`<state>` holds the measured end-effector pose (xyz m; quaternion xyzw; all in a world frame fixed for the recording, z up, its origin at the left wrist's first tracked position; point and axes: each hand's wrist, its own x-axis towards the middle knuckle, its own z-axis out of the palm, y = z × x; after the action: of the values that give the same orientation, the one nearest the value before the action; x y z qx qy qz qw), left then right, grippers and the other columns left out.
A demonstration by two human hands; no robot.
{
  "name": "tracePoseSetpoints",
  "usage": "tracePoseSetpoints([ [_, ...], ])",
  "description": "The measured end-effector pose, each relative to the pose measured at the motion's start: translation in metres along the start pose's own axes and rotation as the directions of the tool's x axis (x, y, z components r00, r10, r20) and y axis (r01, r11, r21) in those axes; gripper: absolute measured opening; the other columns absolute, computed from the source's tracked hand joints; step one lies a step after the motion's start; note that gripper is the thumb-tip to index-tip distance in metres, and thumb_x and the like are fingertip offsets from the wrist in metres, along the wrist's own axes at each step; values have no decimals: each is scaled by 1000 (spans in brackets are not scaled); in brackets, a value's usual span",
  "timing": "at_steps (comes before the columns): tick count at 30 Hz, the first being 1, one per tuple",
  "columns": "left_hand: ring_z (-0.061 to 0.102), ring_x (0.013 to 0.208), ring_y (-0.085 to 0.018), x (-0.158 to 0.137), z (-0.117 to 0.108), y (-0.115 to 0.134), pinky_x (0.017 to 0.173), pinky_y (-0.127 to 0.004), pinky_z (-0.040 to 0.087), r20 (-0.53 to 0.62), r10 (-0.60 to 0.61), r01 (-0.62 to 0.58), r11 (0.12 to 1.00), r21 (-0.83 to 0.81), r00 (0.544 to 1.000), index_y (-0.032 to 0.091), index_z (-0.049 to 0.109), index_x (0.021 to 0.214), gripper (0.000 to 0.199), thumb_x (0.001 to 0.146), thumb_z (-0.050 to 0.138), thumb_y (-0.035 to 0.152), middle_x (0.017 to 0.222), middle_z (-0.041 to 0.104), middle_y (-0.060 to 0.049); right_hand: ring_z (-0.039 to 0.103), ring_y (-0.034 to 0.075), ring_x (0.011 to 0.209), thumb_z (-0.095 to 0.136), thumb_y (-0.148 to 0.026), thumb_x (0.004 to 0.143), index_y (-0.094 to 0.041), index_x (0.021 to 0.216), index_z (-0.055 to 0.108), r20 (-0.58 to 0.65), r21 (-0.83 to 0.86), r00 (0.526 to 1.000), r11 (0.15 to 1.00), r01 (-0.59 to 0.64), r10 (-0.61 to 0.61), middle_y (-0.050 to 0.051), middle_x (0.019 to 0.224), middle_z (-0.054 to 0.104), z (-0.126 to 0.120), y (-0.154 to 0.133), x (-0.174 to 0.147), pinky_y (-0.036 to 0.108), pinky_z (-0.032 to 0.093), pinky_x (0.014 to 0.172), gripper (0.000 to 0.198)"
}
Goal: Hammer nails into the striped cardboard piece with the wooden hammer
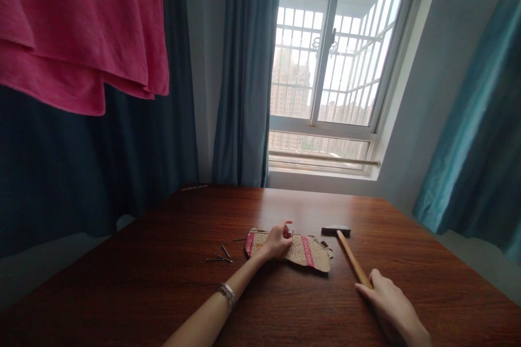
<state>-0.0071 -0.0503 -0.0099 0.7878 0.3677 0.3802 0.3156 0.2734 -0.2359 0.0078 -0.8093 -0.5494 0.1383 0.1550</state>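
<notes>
My left hand (280, 241) rests over a patterned insole-shaped piece (318, 257), cream with dark dots and pink bands. Its fingers pinch a thin dark nail (292, 232) that stands roughly upright above the piece. My right hand (391, 301) is closed round the lower end of a hammer's wooden handle. The hammer (353, 258) points away from me, its dark metal head at or just above the tabletop, right of the patterned piece. Several loose nails (220, 258) lie left of the piece, and another pokes out near its left edge.
Everything lies on a brown wooden table (163, 293) with its far edge under a barred window (321, 65). Blue curtains (244, 76) hang behind and at the right. A pink cloth (81, 27) hangs at the upper left.
</notes>
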Motion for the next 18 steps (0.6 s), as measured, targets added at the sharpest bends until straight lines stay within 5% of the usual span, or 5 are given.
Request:
tracePoseSetpoints([
  [10, 53, 64, -11, -2, -4, 7, 62, -21, 41, 16, -17, 17, 1000, -3, 1000, 14, 50, 114, 52, 62, 54, 10, 71, 59, 1, 58, 19, 54, 57, -43, 66, -20, 60, 47, 107, 511, 994, 855, -86, 36, 0, 56, 54, 4, -1, 9, 27, 40, 46, 25],
  [18, 52, 64, -12, -1, -2, 4, 61, -21, 39, -4, 3, -3, 999, 37, 1000, 14, 51, 113, 52, 62, 55, 12, 71, 59, 1, 34, 2, 29, 55, -42, 70, -20, 67, 42, 219, 750, 975, 633, -190, 33, -10, 45, 39, 14, -10, 4, 10, 20, 27, 25],
])
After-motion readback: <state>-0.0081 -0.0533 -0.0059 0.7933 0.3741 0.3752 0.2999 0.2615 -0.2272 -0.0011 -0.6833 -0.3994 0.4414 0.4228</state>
